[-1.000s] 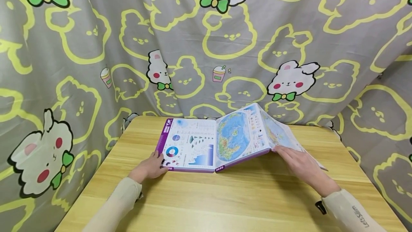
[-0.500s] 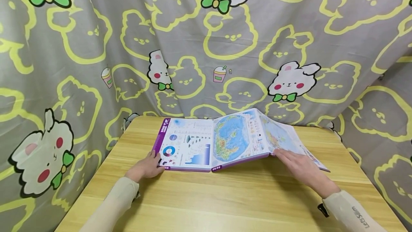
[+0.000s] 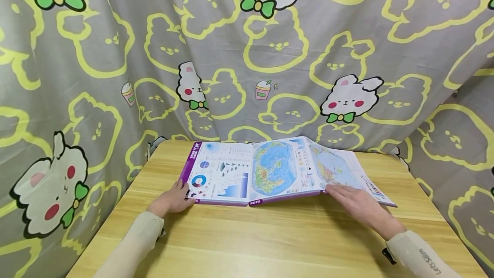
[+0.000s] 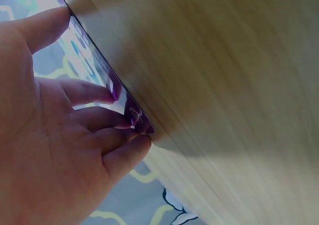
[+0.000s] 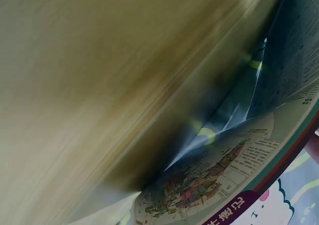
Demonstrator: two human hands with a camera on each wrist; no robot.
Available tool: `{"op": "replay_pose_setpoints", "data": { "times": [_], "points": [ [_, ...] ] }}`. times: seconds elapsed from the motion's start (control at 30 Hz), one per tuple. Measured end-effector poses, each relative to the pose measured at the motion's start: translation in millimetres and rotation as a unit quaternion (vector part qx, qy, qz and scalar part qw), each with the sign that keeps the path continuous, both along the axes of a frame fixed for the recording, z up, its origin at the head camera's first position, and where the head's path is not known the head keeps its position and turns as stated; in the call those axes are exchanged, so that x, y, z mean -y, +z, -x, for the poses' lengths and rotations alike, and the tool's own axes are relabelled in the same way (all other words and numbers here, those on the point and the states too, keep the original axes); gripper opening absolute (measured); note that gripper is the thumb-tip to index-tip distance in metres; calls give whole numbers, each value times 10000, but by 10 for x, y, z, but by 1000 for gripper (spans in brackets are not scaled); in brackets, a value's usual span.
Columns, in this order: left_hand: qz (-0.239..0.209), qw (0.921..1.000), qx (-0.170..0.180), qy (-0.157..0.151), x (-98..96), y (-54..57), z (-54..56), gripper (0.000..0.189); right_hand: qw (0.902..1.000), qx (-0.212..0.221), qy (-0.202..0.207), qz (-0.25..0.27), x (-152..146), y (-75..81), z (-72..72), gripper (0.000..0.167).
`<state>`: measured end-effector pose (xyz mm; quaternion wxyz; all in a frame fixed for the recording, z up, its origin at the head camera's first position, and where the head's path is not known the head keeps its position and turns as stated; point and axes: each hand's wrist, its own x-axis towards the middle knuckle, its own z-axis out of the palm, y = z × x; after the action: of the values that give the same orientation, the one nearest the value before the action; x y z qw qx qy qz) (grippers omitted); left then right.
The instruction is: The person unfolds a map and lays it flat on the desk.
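Observation:
A folding map (image 3: pixel 270 170) with purple borders lies spread in panels on the table. Its left panel, printed with charts, is flat; the middle and right panels rise to a tilted fold. My left hand (image 3: pixel 171 199) rests at the near left corner, fingertips touching the purple border (image 4: pixel 137 116) in the left wrist view. At the near edge of the fold between middle and right panels, my right hand (image 3: pixel 359 205) holds the map slightly off the table, with its thumb hidden. The right wrist view shows the printed underside (image 5: pixel 209 185) and little of that hand.
The wooden table (image 3: pixel 247 239) extends in front of the map. A grey curtain (image 3: pixel 231 46) with cartoon rabbits and yellow outlines hangs close behind and along both sides. Dark shadow lies under the raised panels.
The map has slid a little to the left and its raised fold has sunk lower. My left hand has shifted left with the corner; the right hand has come slightly down and left.

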<state>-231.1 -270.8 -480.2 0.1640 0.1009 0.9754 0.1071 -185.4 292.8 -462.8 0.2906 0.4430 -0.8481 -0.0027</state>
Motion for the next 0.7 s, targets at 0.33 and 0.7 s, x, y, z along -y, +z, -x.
{"op": "replay_pose_setpoints", "data": {
  "times": [0.33, 0.7],
  "points": [
    [26, 10000, -15, 84, 45, -14, 31, 86, 9986, 419, -68, -325, -4, -61, -10, 41],
    [-1, 9998, 17, 189, 69, -4, 42, 92, 9969, 428, 35, -662, 19, -140, 27, 40]
  ]
}}
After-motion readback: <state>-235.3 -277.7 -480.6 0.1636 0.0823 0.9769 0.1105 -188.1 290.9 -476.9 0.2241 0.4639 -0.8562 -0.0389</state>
